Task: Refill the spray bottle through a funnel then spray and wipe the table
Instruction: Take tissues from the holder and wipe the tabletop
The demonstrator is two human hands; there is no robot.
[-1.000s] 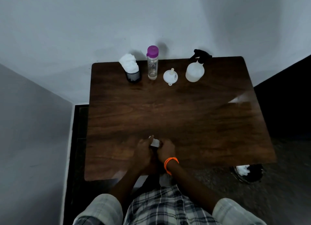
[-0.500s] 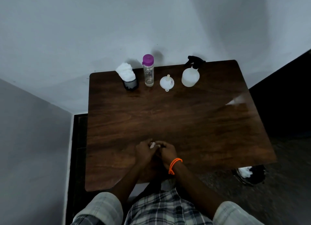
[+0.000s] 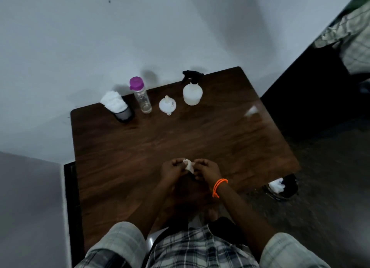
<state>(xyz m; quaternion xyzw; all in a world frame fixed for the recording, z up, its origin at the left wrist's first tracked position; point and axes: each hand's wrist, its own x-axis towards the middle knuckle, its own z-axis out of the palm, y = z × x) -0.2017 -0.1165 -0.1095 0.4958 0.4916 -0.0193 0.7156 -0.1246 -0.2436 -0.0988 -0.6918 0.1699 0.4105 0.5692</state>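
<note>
A white spray bottle (image 3: 192,93) with a black trigger head stands at the far edge of the dark wooden table (image 3: 140,147). Left of it lies a white funnel (image 3: 167,105), then a clear water bottle (image 3: 142,96) with a purple cap. A black cup stuffed with white tissue (image 3: 118,107) stands furthest left. Near the table's front, my left hand (image 3: 173,168) and my right hand (image 3: 207,170) together pinch a small wad of white tissue (image 3: 188,165) just above the tabletop. An orange band circles my right wrist.
Grey walls close in behind and to the left of the table. On the dark floor at the right stands a black bin (image 3: 284,186) with white tissue in it. Cloth (image 3: 352,39) hangs at the upper right.
The camera has tilted and swung, so the table sits lower and turned in view. Both hands stay together on the tissue wad, which shows more between the fingers now.
</note>
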